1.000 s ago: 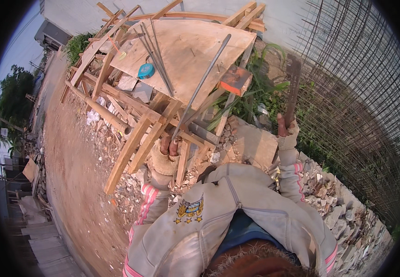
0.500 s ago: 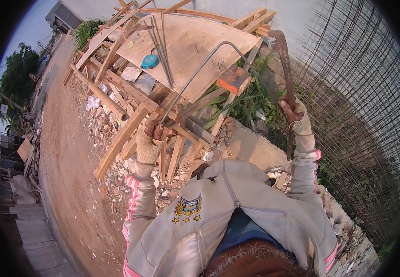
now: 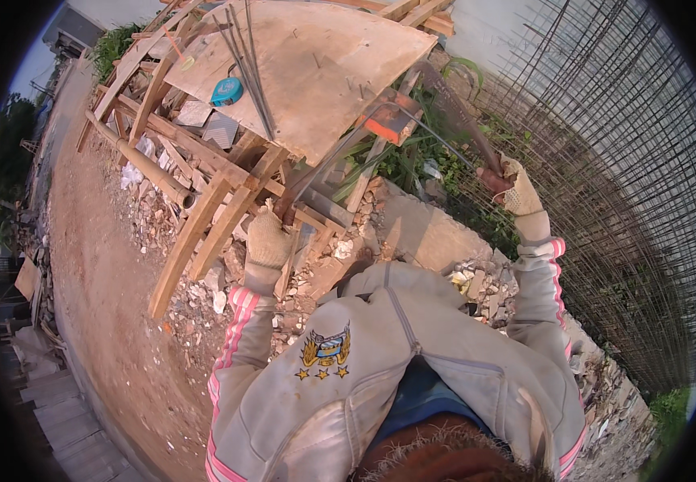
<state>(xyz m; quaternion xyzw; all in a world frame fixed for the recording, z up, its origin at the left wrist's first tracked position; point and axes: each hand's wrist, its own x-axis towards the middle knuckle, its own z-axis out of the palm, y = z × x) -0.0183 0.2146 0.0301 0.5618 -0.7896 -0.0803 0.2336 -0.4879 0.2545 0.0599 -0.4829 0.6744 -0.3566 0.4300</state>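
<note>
My left hand, in a cream fingerless glove, is closed on a thin steel rod near the timber ends. The rod, blurred, rises to a bend above an orange-and-dark block and slants down toward my right hand. That gloved hand is closed on a long rusty bar, blurred at its upper end. The rod's end near it is hard to make out. Beyond, a plywood sheet carries a teal tape measure and several loose rods.
A stack of timber pieces and a bamboo pole lie over rubble on the left, beside a dirt path. Steel mesh leans along the right against a pale wall. Plants and a concrete slab lie between.
The rod, straight a second earlier, shows a sharp bend since half a second ago. My right hand lifted, then shifted right, the rusty bar tilting left. The view has shifted over the scene.
</note>
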